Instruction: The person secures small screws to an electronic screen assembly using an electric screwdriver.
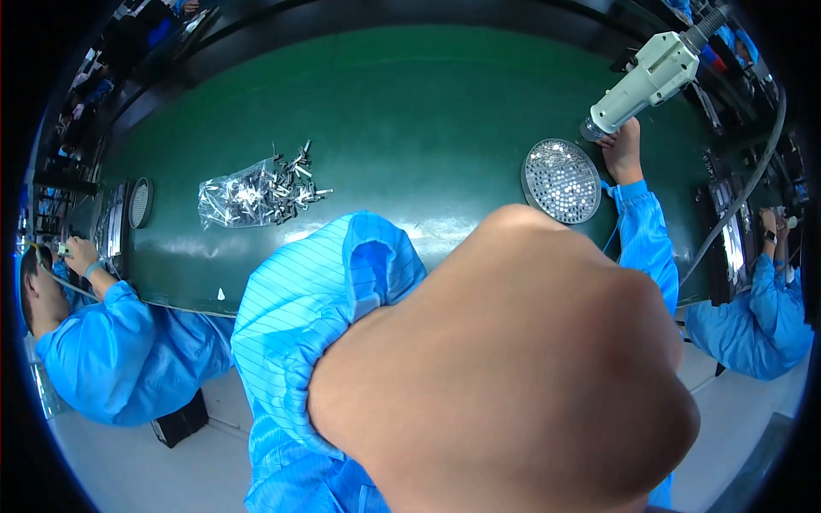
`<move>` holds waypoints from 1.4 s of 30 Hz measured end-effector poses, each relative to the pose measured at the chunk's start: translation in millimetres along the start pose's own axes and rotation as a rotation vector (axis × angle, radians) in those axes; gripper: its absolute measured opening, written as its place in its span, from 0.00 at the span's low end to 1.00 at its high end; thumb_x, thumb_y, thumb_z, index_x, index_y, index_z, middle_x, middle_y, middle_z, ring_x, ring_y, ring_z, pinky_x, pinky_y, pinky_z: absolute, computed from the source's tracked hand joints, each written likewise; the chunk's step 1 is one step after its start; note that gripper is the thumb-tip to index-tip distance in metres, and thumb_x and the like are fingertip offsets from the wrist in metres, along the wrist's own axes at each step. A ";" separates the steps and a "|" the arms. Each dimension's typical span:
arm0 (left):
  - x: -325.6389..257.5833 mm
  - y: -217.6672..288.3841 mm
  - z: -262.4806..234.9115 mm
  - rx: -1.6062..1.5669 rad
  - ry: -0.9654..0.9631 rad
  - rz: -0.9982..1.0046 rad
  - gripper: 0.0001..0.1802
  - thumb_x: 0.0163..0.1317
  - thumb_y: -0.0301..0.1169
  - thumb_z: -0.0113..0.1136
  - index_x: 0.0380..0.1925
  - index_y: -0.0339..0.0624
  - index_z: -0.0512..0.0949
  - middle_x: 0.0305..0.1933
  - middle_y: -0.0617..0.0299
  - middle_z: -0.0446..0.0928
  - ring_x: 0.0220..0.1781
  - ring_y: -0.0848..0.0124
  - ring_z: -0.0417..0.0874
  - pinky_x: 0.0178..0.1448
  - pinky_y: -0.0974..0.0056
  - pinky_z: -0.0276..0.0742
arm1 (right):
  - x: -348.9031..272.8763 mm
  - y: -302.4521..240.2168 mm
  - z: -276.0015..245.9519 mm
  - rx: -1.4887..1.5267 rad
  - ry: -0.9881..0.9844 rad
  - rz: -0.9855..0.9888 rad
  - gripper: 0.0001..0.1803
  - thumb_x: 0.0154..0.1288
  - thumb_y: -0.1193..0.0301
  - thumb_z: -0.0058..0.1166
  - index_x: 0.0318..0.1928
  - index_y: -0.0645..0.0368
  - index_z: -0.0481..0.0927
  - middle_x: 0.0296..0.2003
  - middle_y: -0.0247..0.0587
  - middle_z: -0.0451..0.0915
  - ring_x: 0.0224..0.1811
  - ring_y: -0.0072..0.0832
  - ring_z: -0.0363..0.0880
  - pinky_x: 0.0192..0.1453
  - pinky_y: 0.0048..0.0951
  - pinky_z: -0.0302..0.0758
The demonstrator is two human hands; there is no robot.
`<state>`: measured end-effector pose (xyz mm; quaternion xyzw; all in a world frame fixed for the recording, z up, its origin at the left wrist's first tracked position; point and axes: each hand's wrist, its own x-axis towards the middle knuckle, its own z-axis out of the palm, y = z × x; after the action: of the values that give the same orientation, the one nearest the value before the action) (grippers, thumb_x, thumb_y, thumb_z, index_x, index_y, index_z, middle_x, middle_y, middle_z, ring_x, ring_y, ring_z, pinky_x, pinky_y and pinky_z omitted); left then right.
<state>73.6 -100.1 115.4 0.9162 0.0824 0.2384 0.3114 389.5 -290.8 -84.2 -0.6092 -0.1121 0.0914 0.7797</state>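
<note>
**Power screwdriver.** The pale, pistol-shaped power screwdriver (646,79) is at the far right of the green counter (410,111), above its surface. Its long axis runs diagonally. The cabled rear end is up and to the right, and the bit end points down and left at the far rim of the round tray (561,180). The tilt and the cable rising from the rear suggest the tool hangs from above, so its weight is carried and only the tip needs steering.

**Right hand.** The right hand (624,147) is at the bit end, just beside the tray's far rim. The fingers curl toward the tip. Whether they pinch a small part, hold the bit or only steady it is too small to tell.

**Round tray.** The tray is a perforated metal disc lying flat, with small shiny pieces seated in its holes. It is probably placed close to the tool so each piece is within a short reach.

**Left hand.** The left hand (513,376) is raised very near the camera and fills the middle of the view, with the blue sleeve (316,299) bunched at the wrist. Only its back shows, so its grip cannot be told.

**Surroundings.**
- A clear bag of small metal parts (256,192) lies well apart to the left, with some parts spilled at its open mouth.
- A second perforated disc (141,203) is at the counter's left end.
- Two co-workers in blue smocks sit at either end, one at the left (111,342) and one at the right (761,316).
</note>
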 end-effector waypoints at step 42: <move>78.7 -32.3 -20.1 -0.270 -0.588 1.122 0.09 0.36 0.34 0.60 0.15 0.41 0.73 0.28 0.58 0.77 0.37 0.56 0.80 0.41 0.54 0.73 | -16.6 -23.4 17.5 0.033 -0.030 -0.018 0.33 0.71 0.42 0.51 0.16 0.45 0.56 0.14 0.23 0.53 0.15 0.17 0.49 0.20 0.25 0.47</move>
<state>132.4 -40.3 140.0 0.7998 -0.5285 0.1123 0.2615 368.7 -284.9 -58.6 -0.5939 -0.1278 0.0954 0.7886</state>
